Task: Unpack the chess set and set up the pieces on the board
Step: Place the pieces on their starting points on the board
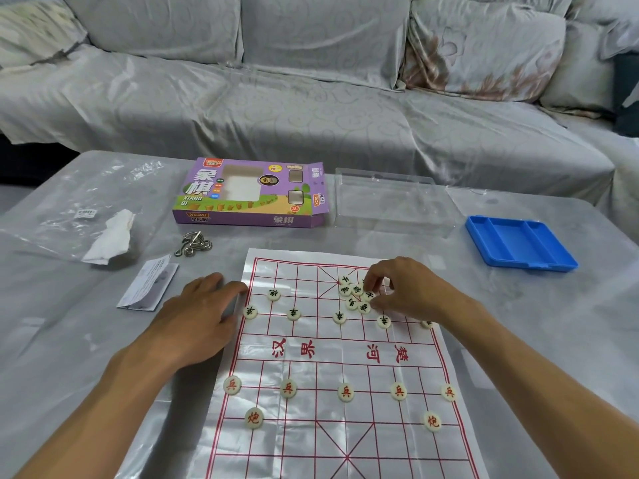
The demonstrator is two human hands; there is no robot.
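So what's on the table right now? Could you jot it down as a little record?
board: paper sheet, red grid
red pieces: five in a row, two cannons behind
black pieces: a spaced row, plus a cluster unsorted
right hand: fingers curled at the cluster
left hand: flat on the board's left edge
packaging: purple box, clear lid, blue tray

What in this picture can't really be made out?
- Head view: the paper board's near rows are cut off by the bottom edge.
- Black piece at the board's right edge: mostly hidden by the right hand's wrist.
- Folded leaflet: print too small to read.
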